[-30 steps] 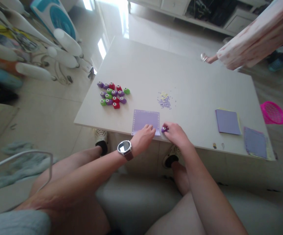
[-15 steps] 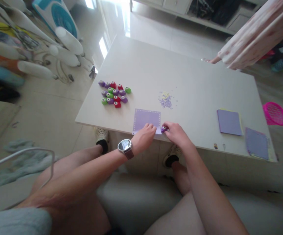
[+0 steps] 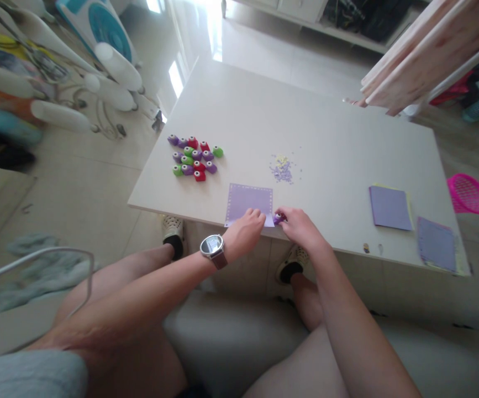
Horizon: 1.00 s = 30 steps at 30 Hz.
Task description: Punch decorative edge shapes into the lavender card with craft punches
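Observation:
A purple paper sheet (image 3: pixel 249 200) with small holes along its edges lies at the table's front edge. My left hand (image 3: pixel 247 226), with a watch on the wrist, is closed on the sheet's lower part. My right hand (image 3: pixel 299 224) grips a small purple punch (image 3: pixel 278 218) at the sheet's lower right corner. Whether the paper is inside the punch is too small to tell. Purple and yellow paper bits (image 3: pixel 282 169) lie beyond the sheet. Several red, green and purple punches (image 3: pixel 196 155) stand together to the left.
On the white table (image 3: pixel 305 121), a purple paper stack (image 3: pixel 390 208) and a second stack (image 3: pixel 436 243) lie at the right. Two small items sit near the front edge. A pink basket (image 3: pixel 469 193) stands beyond the right end. A person's pink patterned clothing (image 3: pixel 421 61) shows at the far right.
The pink clothing at the far right has shifted slightly, and the view has moved a little. Both my hands keep their places at the sheet and punch.

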Motion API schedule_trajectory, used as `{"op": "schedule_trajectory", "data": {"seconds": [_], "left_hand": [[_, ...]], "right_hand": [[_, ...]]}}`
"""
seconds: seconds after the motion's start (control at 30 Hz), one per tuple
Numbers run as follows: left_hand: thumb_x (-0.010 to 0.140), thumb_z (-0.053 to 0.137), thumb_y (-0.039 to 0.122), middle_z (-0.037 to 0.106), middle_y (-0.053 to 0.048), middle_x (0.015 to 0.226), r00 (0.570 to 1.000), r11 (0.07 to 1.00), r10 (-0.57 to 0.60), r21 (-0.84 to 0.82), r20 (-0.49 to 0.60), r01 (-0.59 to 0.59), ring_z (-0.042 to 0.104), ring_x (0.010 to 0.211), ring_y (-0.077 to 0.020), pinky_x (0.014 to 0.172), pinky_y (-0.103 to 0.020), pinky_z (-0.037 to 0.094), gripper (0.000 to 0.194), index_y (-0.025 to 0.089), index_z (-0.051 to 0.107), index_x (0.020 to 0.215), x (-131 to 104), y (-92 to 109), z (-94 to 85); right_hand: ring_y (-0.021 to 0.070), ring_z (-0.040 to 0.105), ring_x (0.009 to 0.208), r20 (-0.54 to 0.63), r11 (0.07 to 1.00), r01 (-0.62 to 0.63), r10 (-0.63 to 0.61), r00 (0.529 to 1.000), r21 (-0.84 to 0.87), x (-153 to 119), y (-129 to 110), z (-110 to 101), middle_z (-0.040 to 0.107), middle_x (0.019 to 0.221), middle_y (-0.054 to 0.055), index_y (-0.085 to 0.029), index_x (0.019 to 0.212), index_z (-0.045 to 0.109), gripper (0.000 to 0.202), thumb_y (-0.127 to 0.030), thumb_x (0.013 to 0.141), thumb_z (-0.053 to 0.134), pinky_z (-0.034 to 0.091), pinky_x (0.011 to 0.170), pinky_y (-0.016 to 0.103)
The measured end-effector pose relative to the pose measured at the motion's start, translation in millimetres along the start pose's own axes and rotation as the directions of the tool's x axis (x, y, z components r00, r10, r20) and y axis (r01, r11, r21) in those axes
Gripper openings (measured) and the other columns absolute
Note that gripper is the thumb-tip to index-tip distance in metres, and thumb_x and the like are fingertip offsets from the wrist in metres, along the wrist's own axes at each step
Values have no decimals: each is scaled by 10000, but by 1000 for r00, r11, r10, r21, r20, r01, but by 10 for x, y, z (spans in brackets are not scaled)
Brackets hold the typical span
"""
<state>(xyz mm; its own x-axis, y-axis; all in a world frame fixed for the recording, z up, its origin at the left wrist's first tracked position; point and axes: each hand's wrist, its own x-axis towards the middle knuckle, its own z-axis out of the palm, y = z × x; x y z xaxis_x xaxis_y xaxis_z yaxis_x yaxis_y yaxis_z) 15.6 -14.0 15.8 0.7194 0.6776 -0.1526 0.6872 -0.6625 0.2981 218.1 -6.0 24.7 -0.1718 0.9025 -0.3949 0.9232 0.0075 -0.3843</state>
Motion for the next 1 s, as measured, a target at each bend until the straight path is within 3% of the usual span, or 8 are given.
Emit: {"op": "schedule_trajectory", "data": {"seconds": [0.67,1.0], "left_hand": [[946,506,18,628,-112,1001,1000,1000,-2,-10,-30,2,569,980,-269,878,-375,480,158,149,593,962,2,-16,59],[955,460,15,620,-120,1029,1000,1000,19,-6,3,-18,562,1008,-275,918,-390,483,198,152,602,974,6,-19,49]], "right_hand": [[218,719,1113,34,1000,1,0,999,-24,-29,-63,-62,808,1149,107,-199,1094,787,324,-24,911,585,473,969,253],[204,722,1029,26,999,5,-6,1000,41,-34,-99,-64,812,1085,88,-202,1017,768,286,-8,904,591,474,920,256]]}}
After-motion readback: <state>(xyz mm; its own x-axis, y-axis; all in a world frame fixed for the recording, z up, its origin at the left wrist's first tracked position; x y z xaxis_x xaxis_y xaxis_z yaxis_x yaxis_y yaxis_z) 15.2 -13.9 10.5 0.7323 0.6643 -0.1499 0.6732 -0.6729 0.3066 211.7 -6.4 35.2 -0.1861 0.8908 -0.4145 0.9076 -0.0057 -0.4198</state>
